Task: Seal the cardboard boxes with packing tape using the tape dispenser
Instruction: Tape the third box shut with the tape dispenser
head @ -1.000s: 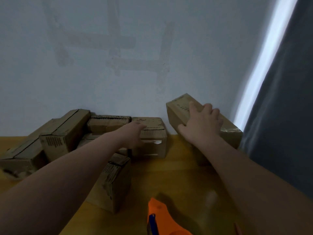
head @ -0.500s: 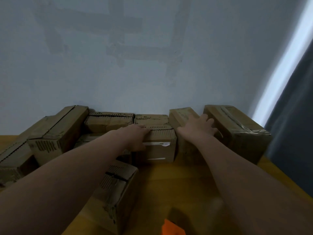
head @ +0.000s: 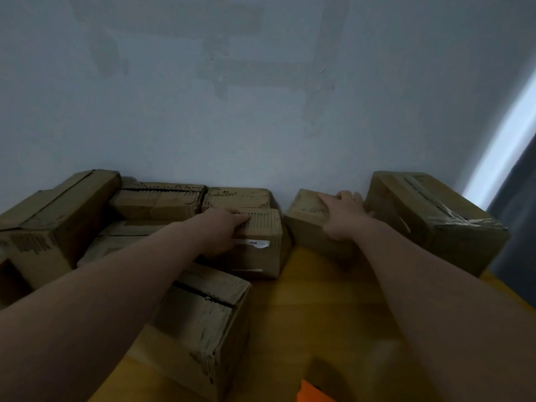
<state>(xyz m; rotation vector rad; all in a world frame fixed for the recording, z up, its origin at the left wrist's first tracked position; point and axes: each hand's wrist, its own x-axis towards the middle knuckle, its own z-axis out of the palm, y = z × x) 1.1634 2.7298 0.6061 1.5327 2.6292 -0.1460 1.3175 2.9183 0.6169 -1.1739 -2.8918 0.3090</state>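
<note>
Firmly, the left hand (head: 223,230) grips the closed labelled box (head: 261,250); right of it, the right hand (head: 345,216) clasps a small box (head: 304,219); yellow table (head: 319,300), grey wall (head: 261,126).

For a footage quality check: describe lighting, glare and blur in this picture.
Head view: dim overall, with one blown-out light strip at the right; glare streaks on the taped box; left hand on the labelled box and right hand on the small box fairly sharp; orange tape dispenser cropped at the bottom edge.

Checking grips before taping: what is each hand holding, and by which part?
Left hand grips the white-labelled box at its top front edge; right hand grips the small box over its top.
</note>
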